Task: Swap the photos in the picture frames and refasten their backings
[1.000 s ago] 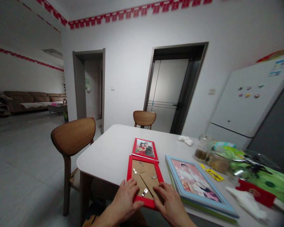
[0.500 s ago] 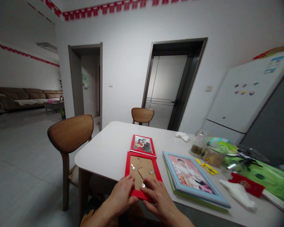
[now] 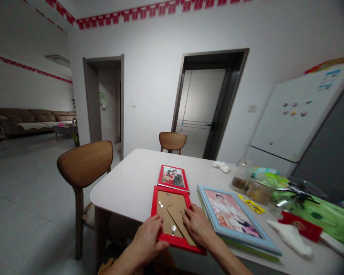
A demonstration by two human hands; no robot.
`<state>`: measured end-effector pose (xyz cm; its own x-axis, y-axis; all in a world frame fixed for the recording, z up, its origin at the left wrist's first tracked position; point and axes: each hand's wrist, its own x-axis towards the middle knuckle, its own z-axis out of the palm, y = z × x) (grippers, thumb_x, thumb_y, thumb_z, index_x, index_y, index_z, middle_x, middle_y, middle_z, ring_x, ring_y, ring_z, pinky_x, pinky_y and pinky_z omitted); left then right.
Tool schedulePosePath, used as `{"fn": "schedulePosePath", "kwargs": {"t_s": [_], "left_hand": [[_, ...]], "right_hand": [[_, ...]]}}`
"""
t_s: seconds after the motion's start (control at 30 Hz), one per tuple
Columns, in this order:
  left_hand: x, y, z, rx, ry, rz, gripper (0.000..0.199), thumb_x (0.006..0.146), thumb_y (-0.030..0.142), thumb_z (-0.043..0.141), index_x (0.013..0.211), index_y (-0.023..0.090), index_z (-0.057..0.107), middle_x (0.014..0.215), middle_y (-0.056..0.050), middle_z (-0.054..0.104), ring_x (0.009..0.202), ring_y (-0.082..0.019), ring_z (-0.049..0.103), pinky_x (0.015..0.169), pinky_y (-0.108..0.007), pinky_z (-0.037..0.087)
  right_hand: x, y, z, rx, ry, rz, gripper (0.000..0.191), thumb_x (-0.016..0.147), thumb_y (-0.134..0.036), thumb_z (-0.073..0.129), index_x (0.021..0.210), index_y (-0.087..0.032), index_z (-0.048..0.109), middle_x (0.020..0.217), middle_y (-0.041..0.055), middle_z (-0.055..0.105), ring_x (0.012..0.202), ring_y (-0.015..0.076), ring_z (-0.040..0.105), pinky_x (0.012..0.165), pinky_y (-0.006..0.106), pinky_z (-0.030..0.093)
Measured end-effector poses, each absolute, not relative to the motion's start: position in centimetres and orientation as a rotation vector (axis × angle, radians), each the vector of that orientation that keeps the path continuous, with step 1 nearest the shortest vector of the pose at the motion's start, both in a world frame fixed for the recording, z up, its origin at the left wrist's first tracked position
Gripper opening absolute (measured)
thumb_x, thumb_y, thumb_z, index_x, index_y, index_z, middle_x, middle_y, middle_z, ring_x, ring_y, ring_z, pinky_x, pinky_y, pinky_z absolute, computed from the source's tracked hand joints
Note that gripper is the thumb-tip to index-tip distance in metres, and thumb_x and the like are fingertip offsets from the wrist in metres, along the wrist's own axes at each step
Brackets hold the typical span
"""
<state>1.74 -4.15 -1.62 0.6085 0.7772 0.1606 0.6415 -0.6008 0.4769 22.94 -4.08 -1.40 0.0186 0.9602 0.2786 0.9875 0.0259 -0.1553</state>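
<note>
While the left hand point(image 3: 149, 238) clamps the face-down frame point(image 3: 165, 218) at eight o'clock, the right hand point(image 3: 199, 226) curls by a clip point(image 3: 181, 211) at three; whether it pinches anything, I cannot tell. That frame sits at the table point(image 3: 126, 185)'s near edge.

The white table point(image 3: 132, 179) is laid with a red-framed photo point(image 3: 173, 178), a red frame point(image 3: 168, 221) back side up at the near edge, stacked frames point(image 3: 235, 217), clear jars point(image 3: 258, 191) and green packaging point(image 3: 326, 217).
</note>
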Motion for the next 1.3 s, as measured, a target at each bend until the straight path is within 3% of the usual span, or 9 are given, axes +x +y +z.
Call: {"fn": "schedulePosePath", "kwargs": {"t_s": [0.17, 0.47, 0.7, 1.07, 1.3], "left_hand": [[1.7, -4.2, -1.7, 2.458, 1.151, 0.505, 0.062, 0.066, 0.041, 0.061, 0.117, 0.012, 0.043, 0.125, -0.012, 0.042, 0.117, -0.020, 0.034, 0.097, -0.028, 0.027], [1.6, -4.2, -2.0, 2.428, 1.120, 0.535, 0.060, 0.065, 0.037, 0.060, 0.117, 0.015, 0.043, 0.125, -0.011, 0.042, 0.117, -0.022, 0.035, 0.097, -0.032, 0.028], [1.7, -4.1, -1.8, 2.402, 1.101, 0.535, 0.064, 0.063, 0.034, 0.061, 0.120, 0.015, 0.040, 0.126, -0.010, 0.042, 0.116, -0.022, 0.035, 0.097, -0.031, 0.027], [1.6, -4.3, -1.5, 2.415, 1.085, 0.594, 0.061, 0.063, 0.034, 0.063, 0.116, 0.014, 0.043, 0.122, -0.011, 0.045, 0.112, -0.022, 0.040, 0.094, -0.029, 0.032], [1.0, -4.4, -2.1, 2.437, 1.092, 0.543, 0.064, 0.062, 0.035, 0.065, 0.117, 0.013, 0.042, 0.125, -0.013, 0.042, 0.116, -0.021, 0.035, 0.097, -0.030, 0.028]], "right_hand": [[22.9, -4.4, -1.6, -1.960, -2.019, -0.114, 0.038, 0.082, -0.032, 0.026, 0.073, -0.017, 0.060, 0.087, 0.0094, 0.053, 0.079, 0.0165, 0.048, 0.074, 0.027, 0.035], [19.7, -3.1, -1.2, -1.822, -2.108, -0.026, 0.032, 0.080, -0.027, 0.032, 0.099, -0.020, 0.056, 0.109, 0.0092, 0.051, 0.099, 0.0202, 0.044, 0.082, 0.031, 0.031], [17.1, -0.6, -1.3, -1.732, -2.205, 0.041, 0.027, 0.076, -0.019, 0.036, 0.090, -0.022, 0.058, 0.095, 0.0057, 0.053, 0.087, 0.0168, 0.044, 0.076, 0.029, 0.031], [17.1, -1.1, -1.1, -1.686, -2.233, 0.073, 0.028, 0.074, -0.016, 0.038, 0.090, -0.025, 0.060, 0.093, 0.0033, 0.054, 0.087, 0.0156, 0.045, 0.074, 0.026, 0.031], [19.0, 1.8, -1.5, -1.936, -1.906, 0.051, 0.029, 0.076, -0.027, 0.040, 0.096, -0.017, 0.059, 0.092, 0.0082, 0.060, 0.086, 0.0171, 0.052, 0.073, 0.026, 0.035]]}}
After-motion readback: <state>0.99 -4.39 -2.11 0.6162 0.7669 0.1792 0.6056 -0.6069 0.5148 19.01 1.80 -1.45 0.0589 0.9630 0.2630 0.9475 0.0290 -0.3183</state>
